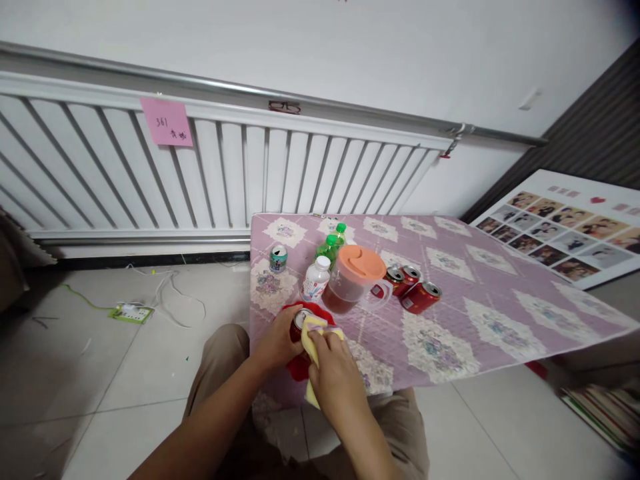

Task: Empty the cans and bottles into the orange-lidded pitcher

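Observation:
My left hand [277, 342] is wrapped round a dark red drink can [301, 319] with a silver top, held over a red scalloped dish [299, 369]. A yellow cloth [313, 327] with a pale purple edge is gripped in my right hand [333, 367], pressed against the can's right side. Just beyond stands a white bottle [316, 279] with a white cap. Beside it is a clear pitcher [343, 288] of brown liquid under an orange lid. The lower part of the can is hidden by my fingers and the cloth.
On the floral tablecloth [465, 263] are a small teal can [279, 259], two green-capped bottles [327, 248] and several red cans [421, 298]. A white radiator [300, 167] lines the wall behind. A green power strip [131, 312] lies on the left floor.

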Available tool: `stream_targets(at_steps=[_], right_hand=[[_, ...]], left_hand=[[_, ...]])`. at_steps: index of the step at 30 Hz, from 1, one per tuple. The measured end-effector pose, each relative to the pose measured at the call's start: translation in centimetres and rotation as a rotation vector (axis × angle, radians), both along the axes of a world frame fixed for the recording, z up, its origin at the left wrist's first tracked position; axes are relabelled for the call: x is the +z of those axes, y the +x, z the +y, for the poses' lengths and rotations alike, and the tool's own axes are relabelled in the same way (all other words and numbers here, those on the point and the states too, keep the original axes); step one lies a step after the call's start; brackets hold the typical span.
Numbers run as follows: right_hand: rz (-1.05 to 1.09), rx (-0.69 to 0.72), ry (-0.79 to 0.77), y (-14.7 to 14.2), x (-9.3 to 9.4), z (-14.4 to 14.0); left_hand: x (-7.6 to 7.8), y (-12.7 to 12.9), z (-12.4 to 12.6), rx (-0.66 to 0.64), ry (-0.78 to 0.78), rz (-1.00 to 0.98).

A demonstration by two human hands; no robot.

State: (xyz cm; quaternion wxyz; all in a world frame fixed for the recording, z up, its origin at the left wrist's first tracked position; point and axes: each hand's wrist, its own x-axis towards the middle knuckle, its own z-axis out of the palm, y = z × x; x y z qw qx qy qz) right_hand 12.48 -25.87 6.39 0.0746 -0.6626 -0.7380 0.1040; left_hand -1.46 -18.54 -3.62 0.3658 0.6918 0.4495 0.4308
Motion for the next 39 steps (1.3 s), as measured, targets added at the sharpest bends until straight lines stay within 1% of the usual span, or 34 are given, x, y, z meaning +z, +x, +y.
stream_targets(at_steps=[4, 6, 8, 12, 15, 17, 20, 22, 24, 27, 30, 33, 36, 39], right_hand=[[0.067, 0.076, -0.013, 0.6, 0.1, -1.3], [0.094, 0.117, 0.027, 0.6, 0.3, -1.6], [0.103, 0.126, 0.056, 0.5, 0.4, -1.5], [0.056, 0.088, 0.036, 0.8, -0.1, -0.7], [0.006, 0.035, 0.047, 2.4, -0.9, -0.2], [-0.009, -0.013, 0.081, 3.7, -1.2, 0.1], [0.013, -0.065, 0.184, 5.0, -1.0, 0.9], [0.044, -0.073, 0.251, 4.9, -0.7, 1.7], [0.082, -0.060, 0.280, 4.2, -0.6, 2.5], [0.121, -0.044, 0.232, 2.7, -1.1, 3.2], [0.137, -0.060, 0.176, 2.2, -2.1, 2.8], [0.157, -0.043, 0.176, 2.8, -3.0, 1.6], [0.200, -0.032, 0.222, 3.8, -3.5, 0.5], [0.269, -0.064, 0.297, 3.9, -3.6, 0.3]], left_hand=[[0.3, -0.3, 0.1, -0.056, -0.003, -0.027], [0.1, -0.4, 0.2, -0.055, 0.001, -0.030], [-0.2, -0.5, 0.2, -0.047, -0.003, -0.028], [-0.6, -0.4, 0.3, -0.041, -0.046, -0.031], [-0.3, -0.3, 0.3, -0.034, -0.040, -0.033], [-0.2, -0.2, 0.2, -0.015, -0.025, -0.019], [0.0, -0.3, 0.1, -0.002, -0.024, -0.002], [0.0, -0.3, 0.0, -0.005, -0.035, -0.009], [0.2, -0.3, 0.0, -0.005, -0.049, -0.024], [0.4, -0.3, 0.0, -0.020, -0.058, -0.038], [0.5, -0.1, 0.0, -0.024, -0.055, -0.035], [0.4, -0.1, 0.1, -0.010, -0.049, -0.024], [0.3, 0.0, 0.0, 0.015, -0.036, -0.016], [0.4, 0.1, -0.1, 0.028, -0.038, -0.014]])
